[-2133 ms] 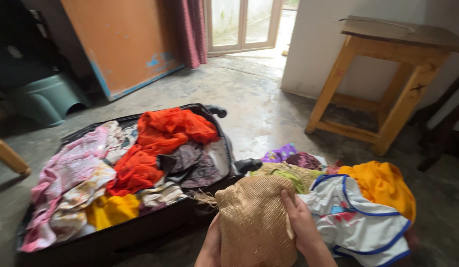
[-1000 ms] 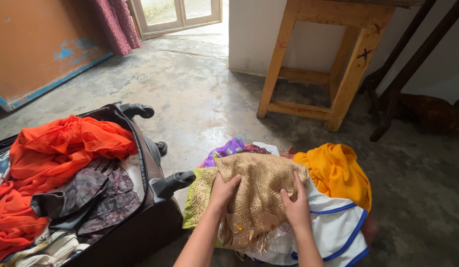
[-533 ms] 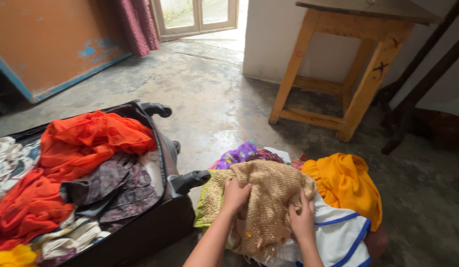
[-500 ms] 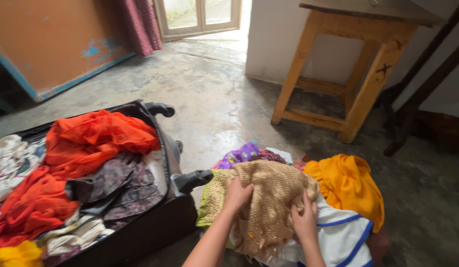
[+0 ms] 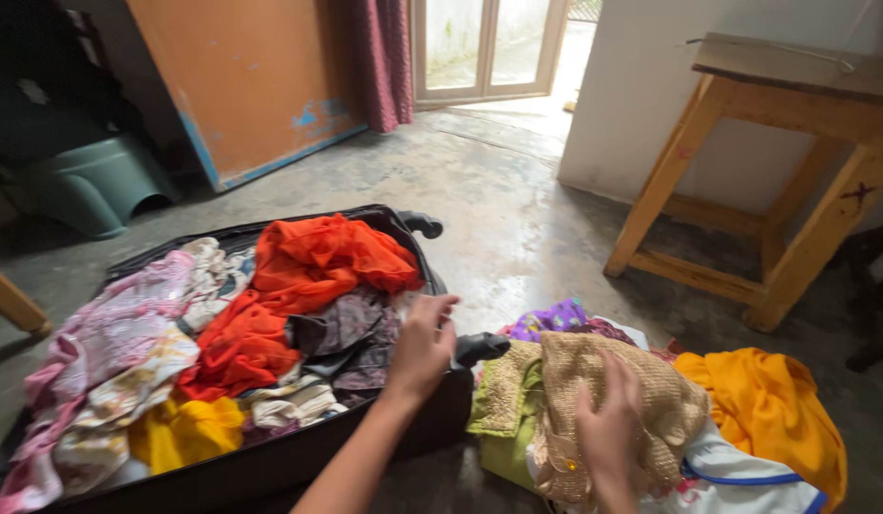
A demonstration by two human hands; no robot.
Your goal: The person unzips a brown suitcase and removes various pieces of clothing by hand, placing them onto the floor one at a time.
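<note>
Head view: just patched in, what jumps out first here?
The open black suitcase on the floor at left, heaped with clothes and topped by a bright orange cloth. The left hand reaches over its edge, while the right hand rests on a gold woven garment atop the pile at right.

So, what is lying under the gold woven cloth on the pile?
Under the gold woven cloth a green cloth shows at the left and a white garment with blue trim at the right. Anything deeper is covered.
</note>
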